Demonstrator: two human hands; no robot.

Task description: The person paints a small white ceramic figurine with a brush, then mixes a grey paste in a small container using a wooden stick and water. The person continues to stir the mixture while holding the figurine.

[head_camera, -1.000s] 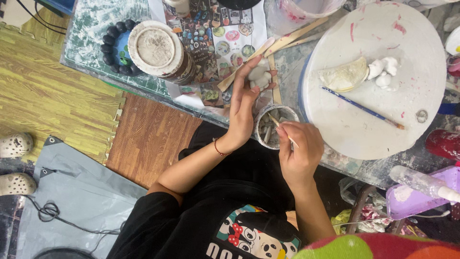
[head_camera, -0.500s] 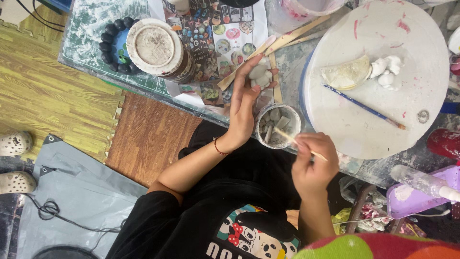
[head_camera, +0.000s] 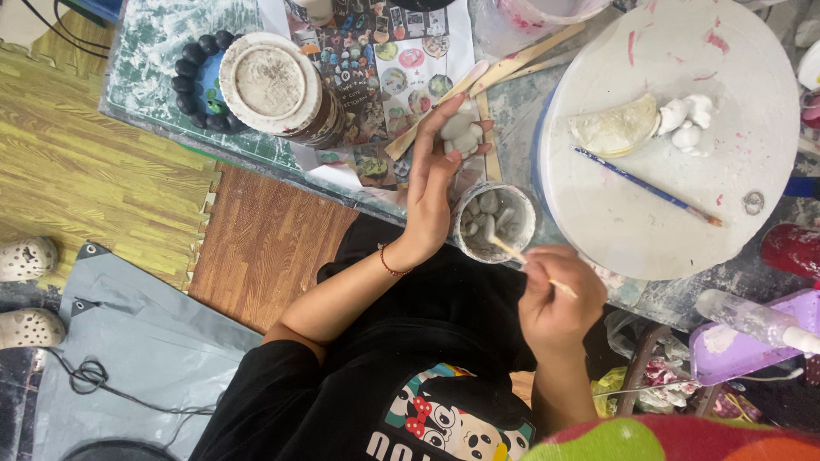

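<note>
Compared with the frame half a second earlier, the right hand (head_camera: 553,294) is drawn back slightly from the small round white cup of pale lumps (head_camera: 494,222); the thin wooden stick (head_camera: 534,265) remains gripped in its closed fingers, with the tip now at the cup's near rim. The left hand (head_camera: 434,175) is unchanged: it is held open and upright beside the cup, fingers extended, with small white clay pieces (head_camera: 461,135) cradled against its palm. The cup stands at the table edge, between both hands and just beside the large round white board (head_camera: 598,222). Whether the stick tip touches the contents cannot be determined. The number of clay pieces is partly hidden by the fingers. A blue-handled brush (head_camera: 649,188) lies on the board.
</note>
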